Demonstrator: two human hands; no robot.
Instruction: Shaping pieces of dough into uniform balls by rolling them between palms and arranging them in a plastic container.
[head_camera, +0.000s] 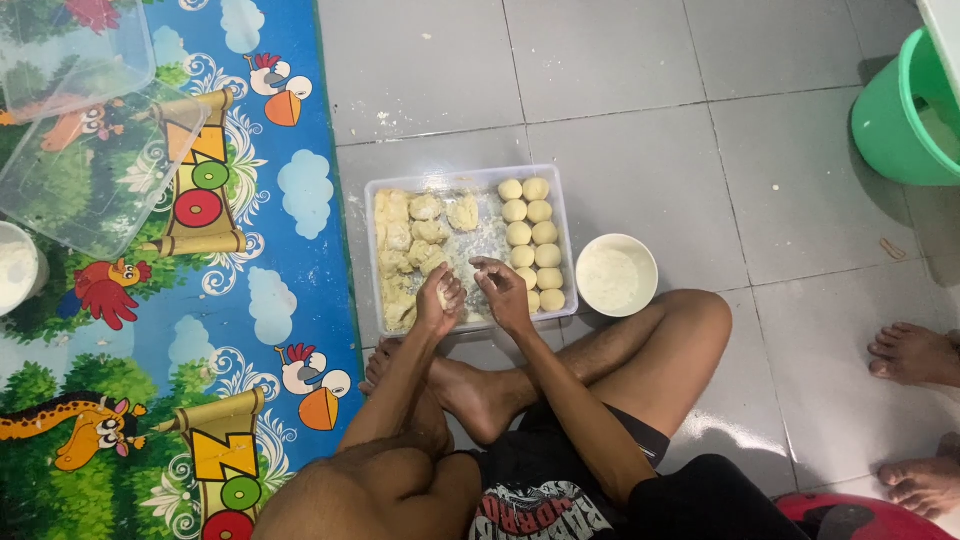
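I sit cross-legged on a grey tiled floor over a clear plastic tray (568, 232). Rough pale dough pieces (408, 246) fill its left side, and several smooth round dough balls (534, 238) stand in two columns on its right. My left hand (440, 300) cups a small lump of dough at the tray's near edge. My right hand (503, 292) is beside it, fingers curled in toward the left palm; whether it touches the lump I cannot tell.
A white bowl of flour (616, 275) stands right of the tray. Clear plastic lids (95, 150) and a white tub (18, 268) lie on a colourful cartoon mat (250, 320) at left. A green bucket (905, 115) is top right. Another person's bare feet (915, 355) are at right.
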